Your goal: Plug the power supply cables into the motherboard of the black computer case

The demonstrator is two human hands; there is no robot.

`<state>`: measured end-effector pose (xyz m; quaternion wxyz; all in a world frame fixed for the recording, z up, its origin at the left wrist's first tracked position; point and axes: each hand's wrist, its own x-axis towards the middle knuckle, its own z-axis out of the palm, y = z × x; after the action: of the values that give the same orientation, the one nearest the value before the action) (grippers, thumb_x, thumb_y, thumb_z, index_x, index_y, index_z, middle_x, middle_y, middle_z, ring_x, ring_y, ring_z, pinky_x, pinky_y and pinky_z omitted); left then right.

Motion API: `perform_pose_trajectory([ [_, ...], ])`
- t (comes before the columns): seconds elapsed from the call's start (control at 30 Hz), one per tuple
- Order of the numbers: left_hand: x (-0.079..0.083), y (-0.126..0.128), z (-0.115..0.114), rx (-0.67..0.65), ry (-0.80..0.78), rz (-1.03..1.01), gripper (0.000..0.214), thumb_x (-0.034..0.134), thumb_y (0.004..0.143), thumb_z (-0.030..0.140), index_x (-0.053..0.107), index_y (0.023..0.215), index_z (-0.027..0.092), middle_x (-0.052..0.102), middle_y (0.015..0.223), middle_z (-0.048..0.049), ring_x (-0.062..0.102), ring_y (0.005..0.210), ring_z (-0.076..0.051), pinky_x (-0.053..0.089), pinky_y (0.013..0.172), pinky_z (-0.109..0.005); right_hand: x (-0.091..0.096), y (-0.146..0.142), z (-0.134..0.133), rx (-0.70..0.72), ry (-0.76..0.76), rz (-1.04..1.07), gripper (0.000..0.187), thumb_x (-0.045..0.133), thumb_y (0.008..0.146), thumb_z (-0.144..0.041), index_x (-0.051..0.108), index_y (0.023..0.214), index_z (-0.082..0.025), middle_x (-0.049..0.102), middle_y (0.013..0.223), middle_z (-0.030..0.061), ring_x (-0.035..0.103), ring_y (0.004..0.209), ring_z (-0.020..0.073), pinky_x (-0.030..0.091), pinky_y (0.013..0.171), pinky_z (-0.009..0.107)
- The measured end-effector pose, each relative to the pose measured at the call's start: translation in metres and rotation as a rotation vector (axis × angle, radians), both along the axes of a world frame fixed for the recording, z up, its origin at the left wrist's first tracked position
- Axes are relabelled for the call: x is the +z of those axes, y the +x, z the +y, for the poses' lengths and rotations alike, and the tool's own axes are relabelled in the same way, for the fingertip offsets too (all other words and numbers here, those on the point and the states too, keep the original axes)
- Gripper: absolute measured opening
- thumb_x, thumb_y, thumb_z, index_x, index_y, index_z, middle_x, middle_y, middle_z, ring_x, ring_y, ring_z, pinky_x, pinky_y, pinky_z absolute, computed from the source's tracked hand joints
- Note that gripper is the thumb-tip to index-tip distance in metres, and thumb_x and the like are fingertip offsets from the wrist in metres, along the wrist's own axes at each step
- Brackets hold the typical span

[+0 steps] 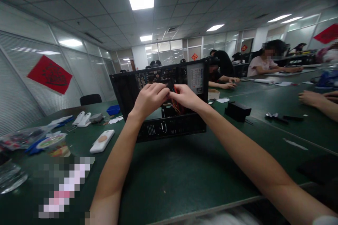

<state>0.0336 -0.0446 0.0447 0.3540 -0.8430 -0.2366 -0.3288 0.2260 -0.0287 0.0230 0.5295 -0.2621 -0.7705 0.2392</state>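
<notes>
A black computer case (171, 126) stands on the green table in front of me, its open side toward me. A motherboard (158, 76) shows along its upper part, and a labelled power supply (194, 77) sits at its upper right. My left hand (151, 98) is closed in front of the board, fingers curled and fingertips hidden. Against it, my right hand (185, 95) pinches a bundle of orange, red and black wires (176, 105) that hangs below the fingers. A small black part shows between the two hands; its kind is unclear.
On the left lie a white power bank (102, 141), a blue tray (113, 109), a plastic cup (54, 144) and bagged parts (23, 139). To the right are a black bracket-like box (237, 111) and a co-worker's hands (314, 99). Other people sit across the table.
</notes>
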Motion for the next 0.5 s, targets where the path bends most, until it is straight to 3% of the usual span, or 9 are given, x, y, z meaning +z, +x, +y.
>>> perform_pose_trajectory([
  [0.17,-0.015,0.003,0.018,-0.06,0.03,-0.084,0.02,0.046,0.101,0.023,0.065,0.106,0.019,0.069,0.112,-0.0127,0.065,0.107,-0.024,0.053,0.094,-0.041,-0.004,0.006,0.01,0.079,-0.035,0.017,0.04,0.069,0.079,-0.055,0.063,0.083,-0.016,0.061,0.078,-0.0003,0.055,0.073,0.0147,0.046,0.07,0.028],
  [0.3,-0.023,0.0,0.031,-0.119,-0.002,-0.194,0.018,0.051,0.1,0.023,0.067,0.109,0.02,0.07,0.115,-0.012,0.065,0.112,-0.023,0.054,0.098,-0.041,-0.009,0.01,0.02,0.024,-0.068,-0.025,0.051,0.044,0.096,-0.061,0.066,0.092,-0.016,0.063,0.082,0.0048,0.059,0.074,0.0175,0.052,0.072,0.032],
  [0.4,-0.028,-0.002,0.039,-0.151,0.019,-0.21,0.017,0.054,0.098,0.021,0.068,0.107,0.018,0.071,0.113,-0.0124,0.066,0.109,-0.022,0.055,0.097,-0.039,-0.014,0.009,0.023,-0.246,0.272,-0.048,0.037,0.041,0.102,-0.038,0.064,0.118,-0.015,0.065,0.109,0.013,0.062,0.1,0.0242,0.052,0.093,0.041],
  [0.5,-0.033,-0.001,0.048,-0.18,0.039,-0.211,0.016,0.057,0.096,0.018,0.068,0.106,0.016,0.072,0.111,-0.0131,0.068,0.106,-0.021,0.057,0.094,-0.037,-0.022,0.008,0.025,-0.429,0.628,-0.228,0.04,0.04,0.099,-0.018,0.058,0.135,-0.016,0.058,0.131,0.0168,0.054,0.123,0.0274,0.044,0.108,0.044],
])
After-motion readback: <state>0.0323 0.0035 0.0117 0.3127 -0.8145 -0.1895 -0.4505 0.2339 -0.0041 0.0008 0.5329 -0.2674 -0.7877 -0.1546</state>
